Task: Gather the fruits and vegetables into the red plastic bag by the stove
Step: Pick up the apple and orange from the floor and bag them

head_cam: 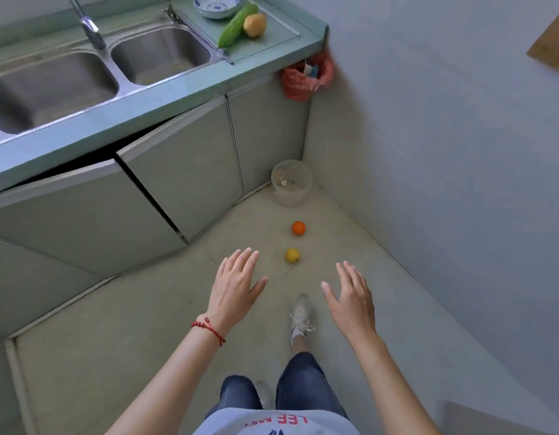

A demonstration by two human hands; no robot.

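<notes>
Head view, looking down at a kitchen floor and counter corner.

Hands: two, both held out over the floor, palms down. Left hand, fingers straight and slightly spread, holds nothing; one red bead bracelet on that wrist. Right hand, fingers straight and relaxed, holds nothing.

Floor: two round fruits, apart from each other. One orange, farther off. One yellow fruit, nearer, just ahead of the hands and between them. One translucent bucket in the corner beyond the orange; contents unclear.

Counter: one green bitter gourd lying beside one yellow-brown fruit, the two touching. One blue-and-white bowl just behind them. One double sink, two basins, one faucet.

Bag: one red plastic bag hanging at the counter's end corner against the wall, mouth open, something blue and white inside.

One white shoe plainly seen, stepped forward.
</notes>
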